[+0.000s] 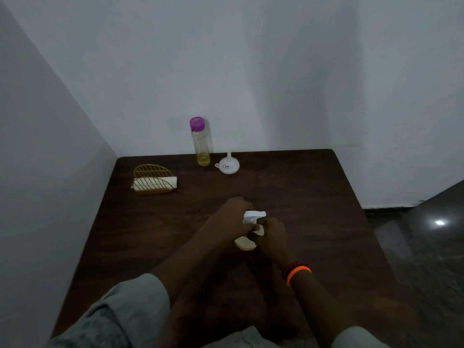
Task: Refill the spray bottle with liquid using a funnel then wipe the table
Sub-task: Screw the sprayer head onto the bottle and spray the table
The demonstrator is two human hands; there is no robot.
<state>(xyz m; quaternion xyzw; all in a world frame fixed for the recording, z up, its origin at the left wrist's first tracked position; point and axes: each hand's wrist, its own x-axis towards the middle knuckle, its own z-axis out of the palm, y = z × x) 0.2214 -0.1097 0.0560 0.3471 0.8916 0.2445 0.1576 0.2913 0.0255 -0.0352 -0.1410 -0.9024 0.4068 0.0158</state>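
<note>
Orange band (298,274) on right wrist, lower centre. Both hands wrapped on spray bottle (247,243) at frame centre: left hand (236,217) gripping white head (253,217), right hand (273,234) gripping body. Farther, upper centre: funnel (228,165) inverted on table (313,197), beside purple-capped bottle (200,141). Napkin rack (153,179) left.

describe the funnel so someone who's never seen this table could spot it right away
On the dark wooden table, look along the far edge by the wall. Just right of the purple-capped bottle sits the funnel, small, white, resting upside down with its spout pointing up.
</note>
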